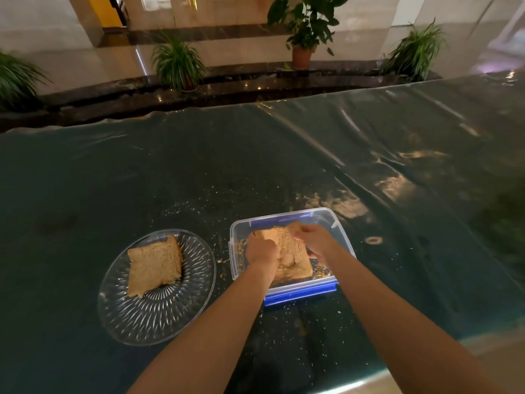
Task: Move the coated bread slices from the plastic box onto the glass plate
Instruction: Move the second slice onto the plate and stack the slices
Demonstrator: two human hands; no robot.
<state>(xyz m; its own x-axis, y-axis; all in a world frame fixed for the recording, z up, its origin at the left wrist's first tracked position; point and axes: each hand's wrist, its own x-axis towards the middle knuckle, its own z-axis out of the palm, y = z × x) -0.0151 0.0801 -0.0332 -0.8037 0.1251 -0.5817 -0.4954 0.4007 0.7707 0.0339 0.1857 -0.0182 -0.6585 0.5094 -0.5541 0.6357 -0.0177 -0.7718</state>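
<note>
A clear plastic box (342, 237) with blue clips sits on the dark table, holding a coated bread slice (292, 257) and loose crumbs. My left hand (260, 250) grips the slice's left edge. My right hand (314, 240) pinches its far right corner. The slice looks tilted, its far end raised. To the left stands the ribbed glass plate (170, 317) with one coated slice (154, 268) lying flat on it.
The table (255, 166) is covered in shiny dark green plastic sheeting with crumbs scattered around the box and plate. Its near edge runs at the lower right. Potted plants (304, 27) stand on the floor beyond the far edge.
</note>
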